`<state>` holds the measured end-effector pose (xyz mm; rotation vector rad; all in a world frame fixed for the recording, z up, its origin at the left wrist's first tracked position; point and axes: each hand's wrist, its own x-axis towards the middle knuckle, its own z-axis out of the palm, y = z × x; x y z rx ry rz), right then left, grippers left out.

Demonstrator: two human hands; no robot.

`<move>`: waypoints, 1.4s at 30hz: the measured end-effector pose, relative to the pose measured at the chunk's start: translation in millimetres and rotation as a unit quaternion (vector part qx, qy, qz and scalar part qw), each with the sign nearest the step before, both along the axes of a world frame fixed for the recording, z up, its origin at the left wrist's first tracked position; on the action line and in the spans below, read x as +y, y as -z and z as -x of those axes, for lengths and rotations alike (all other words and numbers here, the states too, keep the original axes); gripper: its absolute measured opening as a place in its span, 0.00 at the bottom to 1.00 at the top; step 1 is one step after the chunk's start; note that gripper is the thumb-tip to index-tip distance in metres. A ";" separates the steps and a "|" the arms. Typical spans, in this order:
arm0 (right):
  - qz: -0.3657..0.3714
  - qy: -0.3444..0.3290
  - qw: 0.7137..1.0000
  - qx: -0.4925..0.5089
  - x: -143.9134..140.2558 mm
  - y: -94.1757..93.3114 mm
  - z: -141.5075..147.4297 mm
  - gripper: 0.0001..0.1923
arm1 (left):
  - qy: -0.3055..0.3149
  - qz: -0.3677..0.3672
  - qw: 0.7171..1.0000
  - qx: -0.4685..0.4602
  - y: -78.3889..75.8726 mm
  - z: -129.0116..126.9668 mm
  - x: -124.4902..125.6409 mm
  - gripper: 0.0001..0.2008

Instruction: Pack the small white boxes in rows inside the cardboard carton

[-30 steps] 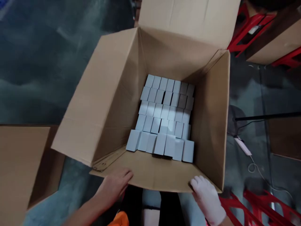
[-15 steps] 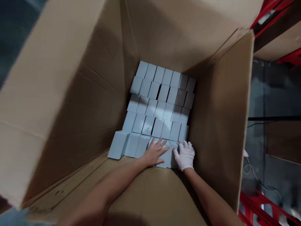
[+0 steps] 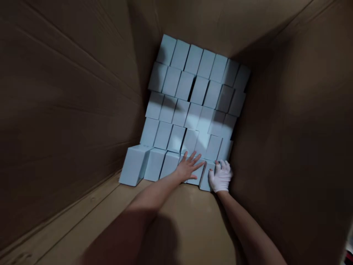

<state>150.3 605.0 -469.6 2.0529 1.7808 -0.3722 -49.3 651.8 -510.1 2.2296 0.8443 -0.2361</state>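
Both my hands are down in the near row of small pale grey-blue rectangular cardboard boxes (image 3: 190, 110), at the bottom of the big brown corrugated carton (image 3: 68, 92). The bare left hand (image 3: 188, 168) lies flat, fingers spread wide, on the tops of two or three boxes in that row; it presses on them and grips nothing. The white-gloved right hand (image 3: 220, 176) sits just beside it, toward the carton's right wall, fingers curled over the top edge of the end box. I can't tell whether that grip is actually closed on the box or only resting there.

Layout relative to the carton:
- The boxes stand packed in rows from its far wall back toward me, most of them touching.
- The rows are uneven and a few boxes are tilted, with dark gaps between some in the upper middle.
- The near-left box (image 3: 134, 165) leans out of line.
- A strip of bare carton floor shows between the near row and me.

My read: this layer is mostly filled, the near row needs squaring up, and the strip is open.
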 end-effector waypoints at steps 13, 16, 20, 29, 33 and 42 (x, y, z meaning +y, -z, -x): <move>-0.002 -0.205 0.966 0.155 42.0 -29.4 74.9 0.29 | -0.025 -0.100 0.992 0.068 -66.8 218.9 33.8 0.30; 0.021 -0.311 0.917 0.247 47.2 -20.3 140.0 0.33 | -0.026 -0.099 0.990 0.101 -48.9 232.9 29.4 0.34; 0.064 -0.342 0.890 0.293 44.5 11.5 180.1 0.39 | -0.044 -0.083 0.988 0.126 -18.2 215.0 18.1 0.38; 0.130 -0.309 0.893 0.302 46.9 56.4 191.4 0.40 | -0.063 -0.030 0.986 0.154 26.8 209.6 24.1 0.35; 0.123 -0.307 0.897 0.292 55.9 19.9 176.6 0.38 | -0.083 -0.022 0.983 0.159 7.5 197.5 23.6 0.34; 0.104 -0.065 0.982 0.140 62.8 -60.6 22.1 0.31 | 0.037 0.158 0.985 0.053 -89.4 106.8 21.4 0.34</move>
